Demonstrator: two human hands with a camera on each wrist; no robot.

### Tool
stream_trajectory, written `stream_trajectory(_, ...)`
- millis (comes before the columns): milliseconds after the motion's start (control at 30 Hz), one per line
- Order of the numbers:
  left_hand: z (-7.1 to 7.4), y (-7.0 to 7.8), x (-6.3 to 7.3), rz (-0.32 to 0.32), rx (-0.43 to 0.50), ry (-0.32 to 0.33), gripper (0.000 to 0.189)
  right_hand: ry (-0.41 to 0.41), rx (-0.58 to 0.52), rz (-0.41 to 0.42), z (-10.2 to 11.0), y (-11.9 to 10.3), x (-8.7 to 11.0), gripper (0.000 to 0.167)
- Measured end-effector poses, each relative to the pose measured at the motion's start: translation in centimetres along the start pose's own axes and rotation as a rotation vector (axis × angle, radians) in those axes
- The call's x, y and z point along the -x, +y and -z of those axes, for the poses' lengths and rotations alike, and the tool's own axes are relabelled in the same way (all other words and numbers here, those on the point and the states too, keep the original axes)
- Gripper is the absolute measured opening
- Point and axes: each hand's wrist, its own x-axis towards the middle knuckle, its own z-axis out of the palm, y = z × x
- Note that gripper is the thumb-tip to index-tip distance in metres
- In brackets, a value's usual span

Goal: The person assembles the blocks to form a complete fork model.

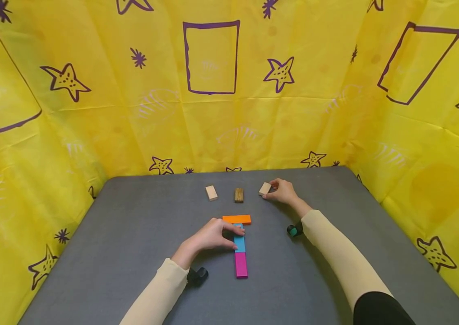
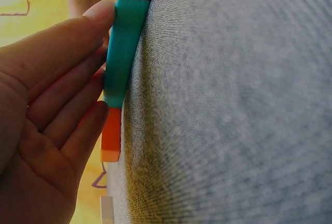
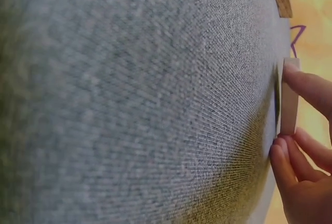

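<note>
My left hand (image 1: 210, 234) rests its thumb and fingertips on a blue block (image 1: 239, 244), partly covering it. In the left wrist view, the fingers spread along this blue block (image 2: 122, 47), thumb near the magenta end and little finger near the orange end. The magenta block (image 1: 241, 265) continues the line toward me, while an orange block (image 1: 237, 220) lies crosswise at the far end, forming a T. Farther back, my right hand (image 1: 284, 192) pinches a pale wooden block (image 1: 265, 188) between thumb and fingers. A shadow shows beside that pale block (image 3: 289, 102) in the right wrist view.
Left of the pinched block, a brown wooden block (image 1: 239, 195) and another pale block (image 1: 211, 193) stand in a row on the grey table (image 1: 144, 234). Yellow patterned cloth (image 1: 209, 122) rises behind and at both sides.
</note>
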Motion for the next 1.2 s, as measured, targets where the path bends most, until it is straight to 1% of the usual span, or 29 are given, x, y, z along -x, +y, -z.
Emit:
stream_trajectory(433,0.1,0.0,-0.1,-0.013,-0.008,-0.007,0.041,-0.029,-0.006,0.083,0.3,-1.9,1.4,0.064)
stream_trajectory(600,0.0,0.0,-0.1,-0.011,-0.002,-0.002,0.041,-0.023,0.018,0.134,0.0,-2.4,1.7,0.063)
stream_trajectory(833,0.0,0.1,0.0,-0.015,0.005,0.006,0.041,-0.050,0.014,0.197,-0.2,-2.9,2.4,0.064)
stream_trajectory(967,-0.1,0.1,0.0,-0.024,0.010,0.015,0.041,-0.057,0.010,0.213,-0.3,-3.2,2.7,0.064)
stream_trajectory(1200,0.0,0.1,-0.1,-0.025,0.012,0.010,0.041,-0.083,0.006,0.218,-0.4,-3.5,3.2,0.064)
